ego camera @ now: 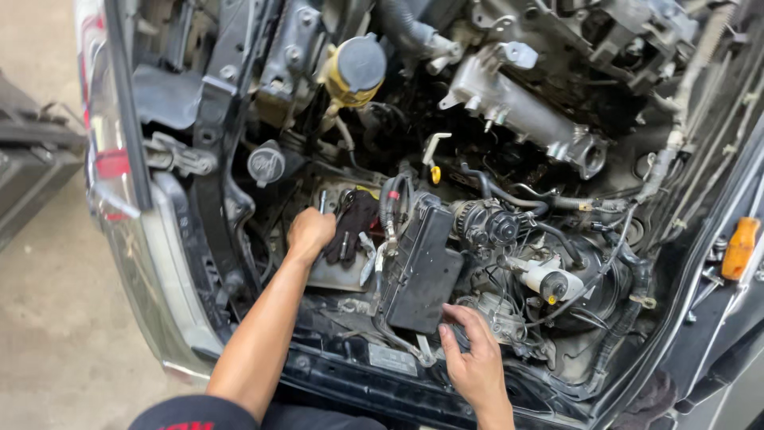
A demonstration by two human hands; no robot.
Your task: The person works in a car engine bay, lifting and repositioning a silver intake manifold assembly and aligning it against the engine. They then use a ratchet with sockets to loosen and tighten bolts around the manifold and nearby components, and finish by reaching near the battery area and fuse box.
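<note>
I look down into an open car engine bay. My left hand (309, 232) reaches in at the middle left, fingers curled around a slim metal tool (322, 201) whose tip sticks up above my knuckles. Right beside it a dark work glove (352, 225) lies on a flat metal tray (334, 275). My right hand (469, 354) rests at the lower middle, fingers spread, touching the lower edge of a black plastic box (420, 267) that stands tilted among hoses. Nothing is held in it.
A yellow reservoir with a dark cap (354, 72) sits at the top centre, a round black cap (266, 163) to its lower left. A metal manifold (517, 103), a yellow dipstick handle (435, 173) and an orange-handled tool (740, 248) lie to the right. Concrete floor (48, 302) shows at the left.
</note>
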